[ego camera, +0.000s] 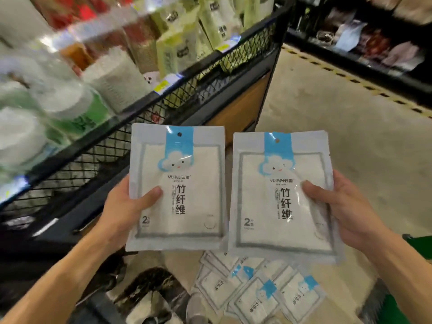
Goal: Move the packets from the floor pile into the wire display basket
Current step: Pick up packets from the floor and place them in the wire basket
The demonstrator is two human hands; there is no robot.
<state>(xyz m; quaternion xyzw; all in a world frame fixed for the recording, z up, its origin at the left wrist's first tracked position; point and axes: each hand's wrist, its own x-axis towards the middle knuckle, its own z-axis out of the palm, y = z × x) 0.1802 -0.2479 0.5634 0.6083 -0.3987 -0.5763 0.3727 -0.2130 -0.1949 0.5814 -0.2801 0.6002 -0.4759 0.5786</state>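
Pale concrete floor [327,118] stretches ahead of us down a shop aisle, with a yellow-and-black striped line [350,78] running along a dark shelf unit [364,38] of bagged goods on the right. To our left stands the black wire basket [145,127], its mesh side rising toward blurred shelves of green and white packs [182,43]. We hold two packets up side by side, faces toward us. Our left hand [126,206] grips the left packet [180,188] with the thumb pressed on its front; our right hand [346,206] grips the right packet [280,197] the same way. Both packets are in the air, beside the basket and above the pile of packets [257,291] on the floor, where we can count about five or six, overlapping.
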